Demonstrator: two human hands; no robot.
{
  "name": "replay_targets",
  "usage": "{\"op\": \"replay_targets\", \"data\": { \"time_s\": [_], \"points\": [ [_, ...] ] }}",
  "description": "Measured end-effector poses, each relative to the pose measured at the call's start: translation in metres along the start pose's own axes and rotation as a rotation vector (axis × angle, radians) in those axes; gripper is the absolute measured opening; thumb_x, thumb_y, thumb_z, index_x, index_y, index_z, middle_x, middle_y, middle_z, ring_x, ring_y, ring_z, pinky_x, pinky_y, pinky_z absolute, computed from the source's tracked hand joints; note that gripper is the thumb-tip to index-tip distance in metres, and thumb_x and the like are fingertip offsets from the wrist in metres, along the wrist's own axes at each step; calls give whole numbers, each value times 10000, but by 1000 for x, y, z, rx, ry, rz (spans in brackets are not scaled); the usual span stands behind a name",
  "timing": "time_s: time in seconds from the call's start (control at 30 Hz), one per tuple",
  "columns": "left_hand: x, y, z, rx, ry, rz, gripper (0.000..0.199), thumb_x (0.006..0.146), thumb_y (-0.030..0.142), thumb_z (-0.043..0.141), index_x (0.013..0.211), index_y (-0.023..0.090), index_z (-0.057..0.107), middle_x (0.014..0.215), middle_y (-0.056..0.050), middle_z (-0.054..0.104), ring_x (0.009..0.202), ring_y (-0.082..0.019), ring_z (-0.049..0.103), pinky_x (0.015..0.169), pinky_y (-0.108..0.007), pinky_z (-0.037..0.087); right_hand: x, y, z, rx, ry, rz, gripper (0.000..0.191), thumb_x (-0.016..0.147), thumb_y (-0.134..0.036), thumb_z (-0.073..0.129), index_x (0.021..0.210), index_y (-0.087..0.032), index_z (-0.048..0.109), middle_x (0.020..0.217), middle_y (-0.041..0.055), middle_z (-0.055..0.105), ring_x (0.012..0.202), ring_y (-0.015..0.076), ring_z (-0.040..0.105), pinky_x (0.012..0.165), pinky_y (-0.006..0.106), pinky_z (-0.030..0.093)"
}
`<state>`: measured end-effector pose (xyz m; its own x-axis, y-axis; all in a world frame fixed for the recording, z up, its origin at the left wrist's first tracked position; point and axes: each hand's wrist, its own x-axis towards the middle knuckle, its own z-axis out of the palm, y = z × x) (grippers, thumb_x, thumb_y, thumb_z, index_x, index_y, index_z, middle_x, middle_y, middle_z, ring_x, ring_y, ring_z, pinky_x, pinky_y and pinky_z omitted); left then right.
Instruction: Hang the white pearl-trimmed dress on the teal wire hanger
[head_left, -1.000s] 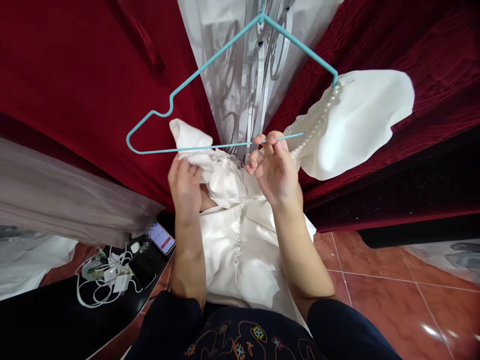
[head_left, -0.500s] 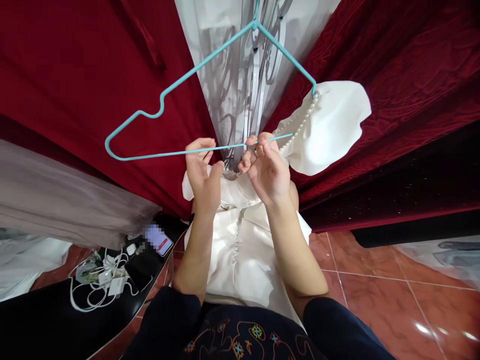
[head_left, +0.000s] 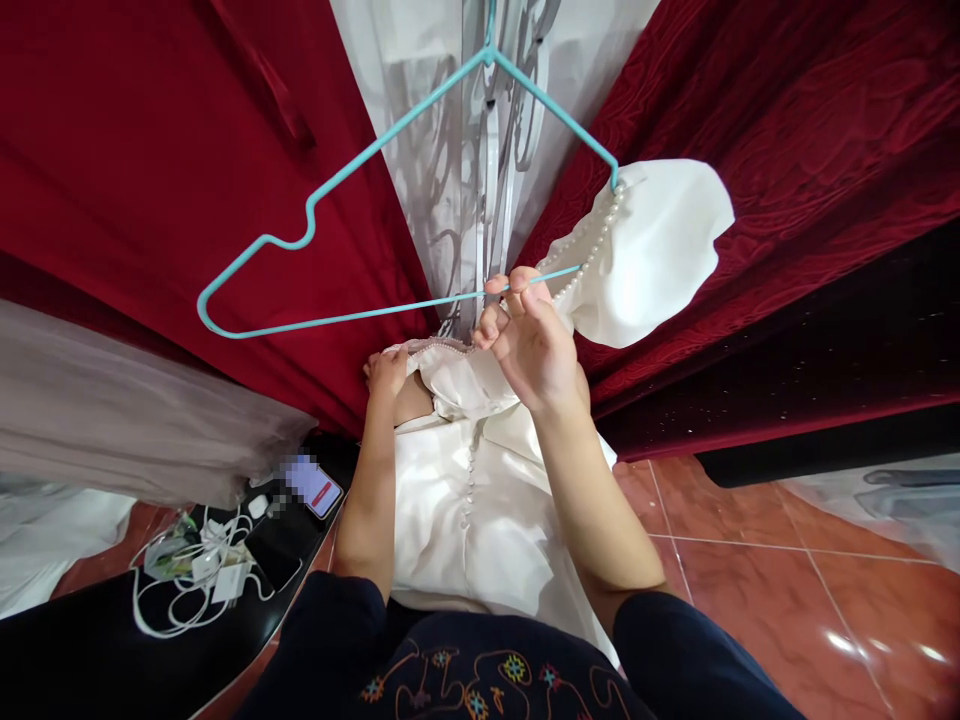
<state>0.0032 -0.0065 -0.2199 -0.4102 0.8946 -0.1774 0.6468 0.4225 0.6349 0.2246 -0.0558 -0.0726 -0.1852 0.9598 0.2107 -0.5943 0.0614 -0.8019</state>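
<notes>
"Where's the dress?"
"Mostly below the right hand, one sleeve on the hanger, whose lower bar that hand pinches, palm up."
"Left hand?"
"On the dress's top edge, grip unclear."

Right hand gripping blue hanger.

White satin dress that draped down near me, buttoned along its middle, pearl-edged right sleeve on the thin turquoise hanger, which tilted lower at left
</notes>
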Motion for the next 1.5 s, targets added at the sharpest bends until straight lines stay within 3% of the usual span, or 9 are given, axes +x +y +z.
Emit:
{"op": "replay_targets", "data": {
  "time_s": [0.27, 0.5, 0.8, 0.9, 1.03, 1.13, 1.27, 1.37, 1.5],
  "points": [
    [2, -22, -19, -234, 53, 55, 260, 985, 248, 638, 1212, 125, 667, 1224, -113, 692, 1112, -245, 684, 985, -413, 587, 0, 1, 0, -40, 0, -26, 299, 895, -509, 589, 971, -268, 430, 1136, -20, 597, 648, 67, 447, 619, 250, 490],
    [-50, 44, -66, -851, 282, 439, 306, 847, 177, 577, 1151, 217, 573, 1161, -55, 719, 1128, -190, 709, 977, -272, 558, 2, 2, -2, -75, 35, -75, 297, 891, -505, 596, 965, -271, 429, 1134, -13, 594, 646, 73, 445, 630, 265, 495],
    [-128, 118, -84, -1375, -77, 618, 232, 982, 432, 657, 1108, 238, 650, 1108, -56, 677, 1155, -216, 670, 1032, -364, 544, 1, 7, -5, -80, 41, -131, 264, 908, -498, 597, 956, -278, 457, 1117, -30, 625, 639, 69, 459, 622, 255, 492],
    [-128, 125, -77, -1404, 37, 651, 456, 1024, 620, 505, 834, 210, 567, 808, -23, 537, 876, -186, 641, 862, -337, 556, 0, 5, -11, -7, -5, -131, 253, 881, -481, 662, 1004, -292, 547, 1104, -34, 669, 634, 64, 510, 599, 251, 496],
    [-117, 131, -79, -1273, 305, 755, 585, 1007, 685, 457, 687, 212, 326, 700, 8, 303, 666, -150, 448, 723, -315, 462, -11, -16, -22, -345, 92, -161, 256, 912, -465, 689, 1047, -249, 713, 1054, 14, 746, 594, 65, 534, 528, 244, 441],
    [-111, 131, -85, -1224, 369, 792, 605, 1007, 701, 426, 679, 218, 269, 699, 8, 245, 639, -150, 389, 677, -334, 398, -17, -42, -32, -595, 401, -526, 194, 887, -377, 745, 859, -187, 712, 782, -4, 696, 541, 49, 481, 530, 228, 388],
    [-109, 132, -88, -1262, 306, 756, 646, 965, 761, 454, 672, 222, 251, 692, 19, 202, 611, -141, 343, 621, -327, 351, -3, -70, -53, -1043, 519, -925, 472, 804, -421, 802, 1188, -189, 652, 1143, 42, 673, 1022, 166, 658, 856, 321, 524],
    [-111, 134, -87, -1281, 338, 734, 660, 945, 755, 515, 658, 221, 255, 682, 28, 193, 595, -131, 305, 594, -305, 340, 20, -74, -64, -1365, 461, -858, 540, 786, -256, 783, 1301, -184, 636, 1303, 70, 665, 1234, 233, 600, 1071, 435, 471],
    [-110, 133, -91, -1293, 334, 751, 656, 930, 710, 599, 634, 213, 290, 673, 30, 213, 597, -125, 281, 579, -275, 349, 46, -78, -69, -1220, 511, -812, 293, 838, -19, 549, 1008, -122, 765, 975, 52, 755, 883, 142, 667, 866, 310, 514]
  ]
}}
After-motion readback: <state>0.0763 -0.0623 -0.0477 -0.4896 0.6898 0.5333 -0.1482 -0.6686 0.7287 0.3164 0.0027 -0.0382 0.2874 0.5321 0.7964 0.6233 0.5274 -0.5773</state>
